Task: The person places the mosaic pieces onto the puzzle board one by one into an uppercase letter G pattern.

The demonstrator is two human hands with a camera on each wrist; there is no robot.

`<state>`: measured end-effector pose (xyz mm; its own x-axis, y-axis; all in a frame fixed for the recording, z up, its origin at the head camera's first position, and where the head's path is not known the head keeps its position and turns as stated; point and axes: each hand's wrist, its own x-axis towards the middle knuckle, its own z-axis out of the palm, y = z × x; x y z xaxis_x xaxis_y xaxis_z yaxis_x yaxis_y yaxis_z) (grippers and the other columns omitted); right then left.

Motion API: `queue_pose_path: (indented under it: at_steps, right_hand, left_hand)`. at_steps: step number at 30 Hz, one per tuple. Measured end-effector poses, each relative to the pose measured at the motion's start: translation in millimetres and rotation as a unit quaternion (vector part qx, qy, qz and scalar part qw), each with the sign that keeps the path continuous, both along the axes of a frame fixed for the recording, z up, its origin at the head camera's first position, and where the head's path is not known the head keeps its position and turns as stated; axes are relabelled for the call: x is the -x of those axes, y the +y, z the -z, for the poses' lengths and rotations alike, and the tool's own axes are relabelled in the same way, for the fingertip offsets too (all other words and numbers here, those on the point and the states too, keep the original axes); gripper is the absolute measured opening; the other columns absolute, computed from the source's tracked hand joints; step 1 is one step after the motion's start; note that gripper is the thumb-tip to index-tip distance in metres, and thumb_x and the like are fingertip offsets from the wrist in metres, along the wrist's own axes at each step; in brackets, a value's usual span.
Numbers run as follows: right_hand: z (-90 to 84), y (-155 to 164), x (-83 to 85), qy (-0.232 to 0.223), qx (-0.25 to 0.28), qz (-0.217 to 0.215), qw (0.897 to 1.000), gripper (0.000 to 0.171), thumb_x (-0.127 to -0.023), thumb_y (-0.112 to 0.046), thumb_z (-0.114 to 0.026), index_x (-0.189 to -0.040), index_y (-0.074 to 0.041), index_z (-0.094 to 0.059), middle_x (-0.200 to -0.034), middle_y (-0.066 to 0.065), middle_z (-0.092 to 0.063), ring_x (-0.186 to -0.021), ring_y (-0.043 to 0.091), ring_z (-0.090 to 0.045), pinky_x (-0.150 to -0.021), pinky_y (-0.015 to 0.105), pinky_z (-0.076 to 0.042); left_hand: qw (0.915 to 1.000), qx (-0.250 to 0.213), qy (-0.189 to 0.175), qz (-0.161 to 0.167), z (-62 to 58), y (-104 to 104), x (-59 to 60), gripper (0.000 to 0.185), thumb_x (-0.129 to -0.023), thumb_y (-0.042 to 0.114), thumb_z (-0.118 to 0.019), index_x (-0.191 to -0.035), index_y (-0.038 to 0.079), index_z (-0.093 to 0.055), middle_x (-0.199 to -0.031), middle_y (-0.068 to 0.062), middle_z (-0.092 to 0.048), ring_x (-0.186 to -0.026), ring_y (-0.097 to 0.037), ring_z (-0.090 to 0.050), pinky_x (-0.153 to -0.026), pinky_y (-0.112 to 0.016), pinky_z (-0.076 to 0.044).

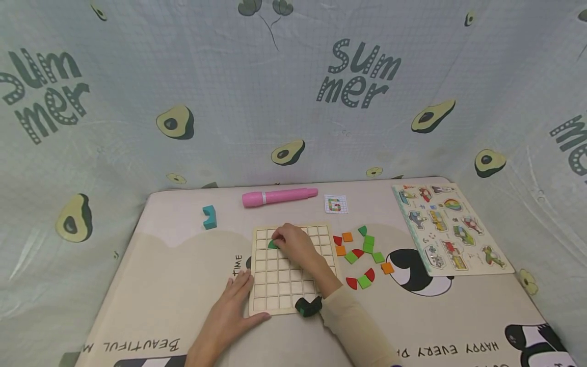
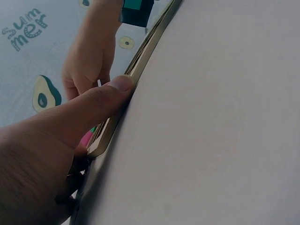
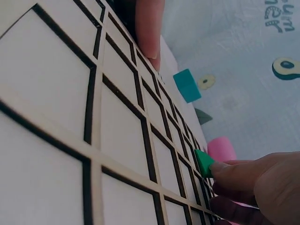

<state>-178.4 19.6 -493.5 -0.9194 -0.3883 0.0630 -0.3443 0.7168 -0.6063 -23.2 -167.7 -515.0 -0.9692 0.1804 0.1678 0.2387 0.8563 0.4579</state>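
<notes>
Biggest thing here is the desk point(image 1: 174, 285), with the wooden grid board point(image 1: 279, 290) as the landmark in the middle. The picture puzzle board point(image 1: 451, 229) lies well to the board's right, the pink marker point(image 1: 278, 197) behind it, and a loose pile of coloured tiles point(image 1: 362, 255) just right of it. The left hand point(image 1: 229, 316) lies flat with straight fingers, thumb against the board's near left edge; the left wrist view shows that thumb point(image 2: 101, 101) pressed on the rim. The right hand point(image 1: 295, 244) reaches over the board's upper left cells, its grip pinching a green tile point(image 3: 204, 161), which only the right wrist view shows clearly, tilted against the grid. A teal block point(image 1: 209, 216) sits back left.
</notes>
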Motion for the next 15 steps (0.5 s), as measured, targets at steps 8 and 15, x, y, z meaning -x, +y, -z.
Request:
queue_pose_path:
  at_steps: [8,15]
  right_hand:
    - [1.4,-3.6,0.3,0.017,-0.049,-0.016,0.998,0.018,-0.098,-0.024,-0.066,-0.107,-0.013,-0.077,-0.103,0.0,-0.068,-0.095,0.015,-0.066,-0.082,0.03,-0.061]
    - [1.3,-3.8,-1.4,0.025,-0.059,-0.017,0.998,0.018,-0.098,-0.024,-0.065,-0.108,-0.013,-0.076,-0.104,0.0,-0.066,-0.096,0.015,-0.066,-0.083,0.03,-0.061]
  left_hand:
    - [1.0,0.002,-0.003,0.0,-0.6,-0.3,0.6,0.093,-0.07,0.056,-0.083,-0.139,-0.001,-0.057,-0.149,-0.013,-0.054,-0.144,-0.028,-0.046,-0.127,-0.035,-0.022]
    - [1.0,0.005,-0.005,0.001,0.7,-0.2,1.2,0.094,-0.071,0.057,-0.082,-0.14,-0.001,-0.057,-0.149,-0.012,-0.054,-0.144,-0.027,-0.046,-0.126,-0.036,-0.023]
